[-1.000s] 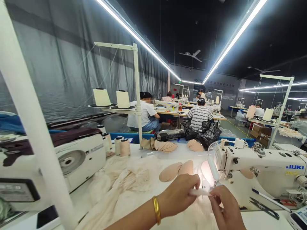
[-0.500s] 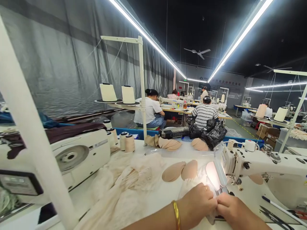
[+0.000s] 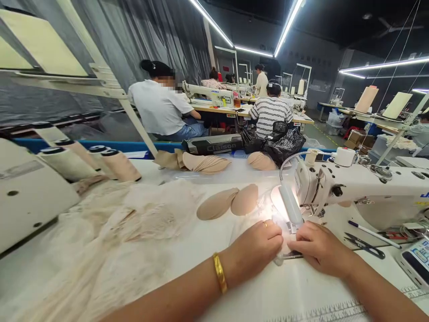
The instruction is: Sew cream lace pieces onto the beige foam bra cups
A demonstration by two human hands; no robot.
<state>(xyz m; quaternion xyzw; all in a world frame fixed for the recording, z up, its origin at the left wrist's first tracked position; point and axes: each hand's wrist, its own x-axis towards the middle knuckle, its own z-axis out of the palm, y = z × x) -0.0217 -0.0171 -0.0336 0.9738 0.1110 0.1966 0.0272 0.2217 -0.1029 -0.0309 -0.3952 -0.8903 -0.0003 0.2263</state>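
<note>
My left hand (image 3: 256, 250), with a gold bangle and a ring, is closed on pale sheer fabric (image 3: 239, 228) just left of the sewing machine's needle area. My right hand (image 3: 320, 248) has its fingers bent and pinched at the right edge of the same fabric. Between the hands, the sewing machine (image 3: 351, 181) and its bright lamp (image 3: 290, 203) hide part of the cloth. Two beige oval fabric pieces (image 3: 216, 203) lie flat beyond my left hand. Right of my right hand are black thread snips (image 3: 365, 245) and a white pen (image 3: 375, 235).
Crumpled cream fabric (image 3: 134, 223) covers the table's left side. Thread cones (image 3: 117, 165) and stacked beige pieces (image 3: 206, 163) stand farther back, near a black plastic bag (image 3: 284, 143). A printed ruler (image 3: 335, 313) runs along the front. Co-workers sit at machines ahead.
The view has tilted down and shifted, bringing the ruler and a white device at right into sight. My hands have moved slightly apart beside the needle area.
</note>
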